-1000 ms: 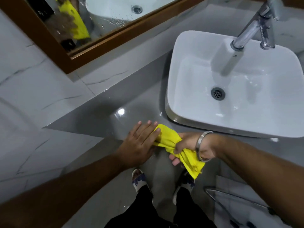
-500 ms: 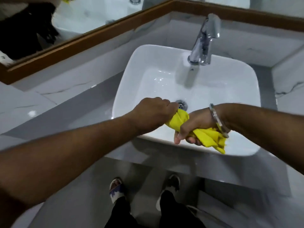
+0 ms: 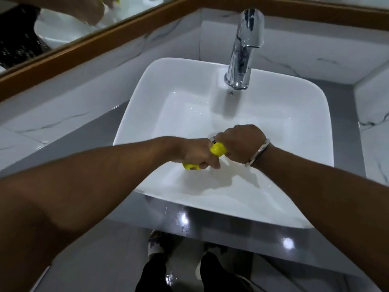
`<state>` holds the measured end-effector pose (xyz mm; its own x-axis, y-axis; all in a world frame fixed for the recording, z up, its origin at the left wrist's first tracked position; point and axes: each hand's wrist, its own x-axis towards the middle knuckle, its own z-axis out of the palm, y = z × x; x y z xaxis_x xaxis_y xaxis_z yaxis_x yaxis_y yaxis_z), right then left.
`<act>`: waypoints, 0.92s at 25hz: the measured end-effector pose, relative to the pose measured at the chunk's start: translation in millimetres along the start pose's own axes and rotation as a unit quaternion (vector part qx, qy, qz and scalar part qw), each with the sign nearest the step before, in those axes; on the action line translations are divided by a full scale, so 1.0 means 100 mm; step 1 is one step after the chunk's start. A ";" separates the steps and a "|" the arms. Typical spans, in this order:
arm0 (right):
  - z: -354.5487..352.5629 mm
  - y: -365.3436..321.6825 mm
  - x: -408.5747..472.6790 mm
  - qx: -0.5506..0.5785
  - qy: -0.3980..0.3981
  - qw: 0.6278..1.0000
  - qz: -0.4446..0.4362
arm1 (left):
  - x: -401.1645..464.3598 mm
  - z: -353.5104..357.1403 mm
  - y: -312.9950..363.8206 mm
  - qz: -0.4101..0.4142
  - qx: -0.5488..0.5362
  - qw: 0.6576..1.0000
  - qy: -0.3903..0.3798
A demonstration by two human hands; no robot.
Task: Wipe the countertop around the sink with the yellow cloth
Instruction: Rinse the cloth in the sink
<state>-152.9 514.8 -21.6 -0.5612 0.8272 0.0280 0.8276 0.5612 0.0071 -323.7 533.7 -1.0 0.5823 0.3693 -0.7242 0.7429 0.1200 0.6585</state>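
The yellow cloth (image 3: 218,149) is bunched into a tight twisted roll, held over the middle of the white sink basin (image 3: 147,81). My left hand (image 3: 194,152) grips its lower left end, and a bit of yellow shows under that fist. My right hand (image 3: 242,142), with a metal bangle at the wrist, grips the upper right end. Both fists sit close together above the drain, which is mostly hidden. The grey countertop (image 3: 109,123) runs around the basin.
A chrome tap (image 3: 244,49) stands at the back of the basin. A wood-framed mirror (image 3: 84,45) lines the back left wall. White marble tiles rise at the left and right. Below the counter's front edge (image 3: 210,232) my feet show on the floor.
Both hands have carried the cloth from the counter's front left edge to over the basin. The cloth went from loose and hanging to a tight roll gripped in both fists.
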 end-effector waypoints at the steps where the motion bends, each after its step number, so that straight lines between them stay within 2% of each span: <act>1: 0.03 0.03 0.02 -0.007 0.001 1.000 -0.004 | 0.07 0.01 -0.02 -0.007 -0.055 0.998 -0.026; 4: 0.10 0.07 0.04 -0.006 0.022 1.000 -0.003 | 0.18 -0.03 -0.12 -0.018 -0.151 0.983 -0.100; 8: 0.11 -0.03 -0.07 0.027 0.058 0.998 -0.016 | 0.14 0.06 -0.17 -0.036 -0.146 0.979 -0.136; 10: 0.11 -0.11 -0.18 0.027 0.053 0.998 -0.022 | 0.09 0.09 -0.14 -0.029 -0.072 0.992 -0.104; 12: 0.04 -0.14 -0.29 0.049 0.017 0.999 0.000 | 0.02 0.07 -0.12 0.014 0.088 0.995 -0.034; 14: -0.08 -0.14 -0.39 0.097 -0.041 0.993 0.056 | -0.08 0.04 -0.13 0.064 0.225 0.971 0.045; 15: -0.17 -0.13 -0.43 0.126 -0.076 0.985 0.086 | -0.14 0.01 -0.13 0.081 0.253 0.961 0.071; 19: -0.45 -0.07 -0.61 0.222 -0.196 0.943 0.151 | -0.39 -0.10 -0.11 0.169 0.254 0.945 0.114; 21: -0.61 -0.08 -0.66 0.240 -0.217 0.930 0.173 | -0.47 -0.19 -0.09 0.200 0.260 0.933 0.150; 23: -0.74 -0.13 -0.65 0.249 -0.214 0.927 0.179 | -0.55 -0.24 -0.08 0.201 0.210 0.947 0.139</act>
<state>-126.3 451.8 50.9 -0.2913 0.8387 -0.4602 0.9141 0.1022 -0.3924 -369.3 534.4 38.6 0.7798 0.5431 -0.3113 0.5792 -0.4372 0.6881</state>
